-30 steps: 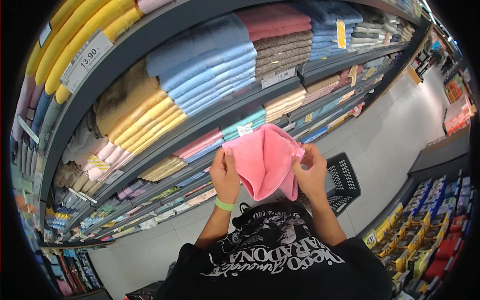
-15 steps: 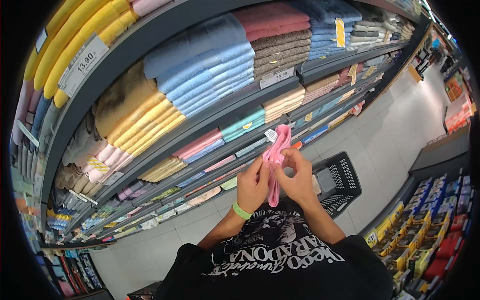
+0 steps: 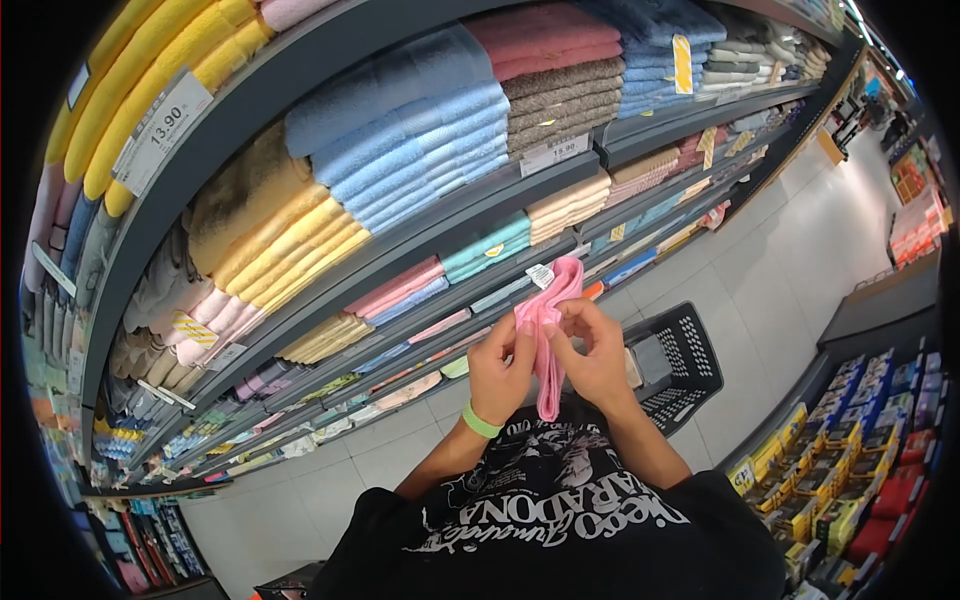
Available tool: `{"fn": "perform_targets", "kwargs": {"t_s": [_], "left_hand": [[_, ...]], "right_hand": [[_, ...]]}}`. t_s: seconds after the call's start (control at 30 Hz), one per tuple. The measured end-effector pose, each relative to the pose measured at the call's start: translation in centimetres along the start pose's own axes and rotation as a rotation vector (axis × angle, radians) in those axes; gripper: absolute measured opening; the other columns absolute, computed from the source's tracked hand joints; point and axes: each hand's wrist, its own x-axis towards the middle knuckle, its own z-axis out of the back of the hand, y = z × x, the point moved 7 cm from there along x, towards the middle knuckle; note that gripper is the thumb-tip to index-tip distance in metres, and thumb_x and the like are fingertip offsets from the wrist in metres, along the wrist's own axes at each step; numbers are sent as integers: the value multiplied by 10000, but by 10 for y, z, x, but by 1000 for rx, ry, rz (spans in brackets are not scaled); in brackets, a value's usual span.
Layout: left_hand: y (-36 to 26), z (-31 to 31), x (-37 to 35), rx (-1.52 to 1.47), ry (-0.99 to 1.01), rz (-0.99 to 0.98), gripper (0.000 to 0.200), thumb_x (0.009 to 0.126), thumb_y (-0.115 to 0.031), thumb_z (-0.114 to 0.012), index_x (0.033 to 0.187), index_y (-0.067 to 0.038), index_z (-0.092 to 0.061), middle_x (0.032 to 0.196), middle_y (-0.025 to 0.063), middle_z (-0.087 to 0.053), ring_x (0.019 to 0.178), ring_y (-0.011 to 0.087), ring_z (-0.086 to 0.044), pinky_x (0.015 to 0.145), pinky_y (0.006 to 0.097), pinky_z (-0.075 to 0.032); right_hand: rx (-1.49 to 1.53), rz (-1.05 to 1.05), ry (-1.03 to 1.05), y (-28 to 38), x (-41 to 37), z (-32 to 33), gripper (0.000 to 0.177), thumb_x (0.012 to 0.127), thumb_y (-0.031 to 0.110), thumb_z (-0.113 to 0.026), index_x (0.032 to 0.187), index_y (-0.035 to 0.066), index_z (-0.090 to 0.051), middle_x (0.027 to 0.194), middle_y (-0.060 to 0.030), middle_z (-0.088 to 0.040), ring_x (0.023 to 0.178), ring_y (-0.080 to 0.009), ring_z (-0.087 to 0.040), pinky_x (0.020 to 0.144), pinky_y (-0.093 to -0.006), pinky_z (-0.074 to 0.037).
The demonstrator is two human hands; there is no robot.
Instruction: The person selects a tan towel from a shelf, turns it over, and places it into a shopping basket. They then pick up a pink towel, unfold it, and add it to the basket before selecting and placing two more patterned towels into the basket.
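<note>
A folded pink cloth [image 3: 548, 375] hangs between my two hands, with a white label [image 3: 541, 276] sticking out at its upper left. My left hand [image 3: 502, 368], with a light green band on the wrist, pinches the left side of the cloth between thumb and fingers. On the right side my right hand [image 3: 596, 350] pinches it in the same way. The cloth's upper end rises above my fingertips and its lower end reaches down to the black shirt.
Shelves of folded towels [image 3: 420, 130] curve across the left and top, with price tags [image 3: 165, 130] on their edges. A dark basket [image 3: 690, 360] with a grey item stands on the floor [image 3: 760, 260] beyond my right hand. Packaged goods [image 3: 850, 440] fill the lower right.
My hands have moved slightly apart, and the cloth between them is spread a little wider. Its lower end hangs slightly lower.
</note>
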Motion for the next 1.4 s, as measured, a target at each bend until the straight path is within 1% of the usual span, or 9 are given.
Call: {"fn": "perform_targets", "kwargs": {"t_s": [0.13, 0.33, 0.5, 0.7, 0.8, 0.93, 1.13, 1.2, 1.4], "left_hand": [[-8, 4, 2, 15, -55, 21, 214, 943, -84, -552, 1108, 25, -633, 659, 16, -627, 578, 14, -494, 527, 203, -405], [-4, 1, 0, 33, -59, 36, 197, 958, -98, -562, 1086, 35, -630, 720, -22, -633, 635, -2, -466, 536, 164, -357], [-18, -5, 1, 63, 82, -24, 285, 928, -61, -604, 1192, 46, -589, 886, 30, -689, 746, 19, -551, 627, 174, -442], [-12, -6, 0, -59, 81, -12, 358, 902, -12, -616, 1243, 73, -543, 975, 49, -683, 846, 31, -567, 720, 173, -451], [-6, -2, 0, -3, 44, -43, 353, 888, -72, -627, 1226, 19, -579, 872, 90, -726, 734, 43, -615, 644, 203, -475], [-6, -3, -2, 73, 129, 9, 309, 926, -17, -570, 1222, 71, -557, 913, 45, -686, 795, 32, -574, 682, 179, -459], [1, -2, -3, -6, 79, -2, 282, 944, -40, -553, 1205, 66, -569, 896, 44, -684, 765, 30, -574, 652, 180, -458], [7, 2, -3, -135, -26, 6, 297, 929, -65, -578, 1206, 43, -587, 843, 48, -708, 680, 25, -581, 584, 174, -443], [-3, 2, -1, -197, -81, 31, 298, 939, -61, -574, 1219, 41, -582, 872, 41, -701, 664, 12, -543, 574, 159, -430]], "right_hand": [[20, -71, -126, -10, -1, 9, 135, 838, 17, -663, 939, -21, -581, 748, -14, -609, 670, -57, -572, 625, -215, -472], [-52, -27, -39, -2, 2, -1, 139, 843, 58, -684, 923, -21, -601, 779, -35, -642, 689, -76, -599, 639, -233, -494], [54, -62, -64, -10, 0, 2, 157, 867, 78, -673, 956, -34, -607, 815, -46, -654, 725, -84, -616, 654, -235, -501], [119, -61, -49, -11, 1, 3, 161, 882, 75, -656, 978, -43, -605, 855, -50, -651, 741, -75, -610, 673, -221, -494], [119, -66, -38, -8, 0, 2, 143, 882, 72, -655, 958, -36, -600, 835, -44, -648, 724, -69, -598, 669, -216, -487], [28, -40, -17, -3, 1, 0, 123, 881, 70, -652, 929, -22, -585, 791, -27, -629, 700, -61, -580, 650, -215, -476], [121, -90, -16, -7, -1, 1, 140, 865, 77, -669, 925, -18, -585, 759, -24, -623, 682, -63, -568, 639, -216, -470], [124, -96, -7, -8, 0, 1, 136, 861, 74, -671, 918, -16, -588, 755, -26, -624, 678, -62, -565, 637, -216, -469], [-25, -94, 37, -6, -4, -1, 88, 856, 46, -654, 880, -14, -594, 743, -31, -623, 672, -76, -574, 639, -230, -478]]}}
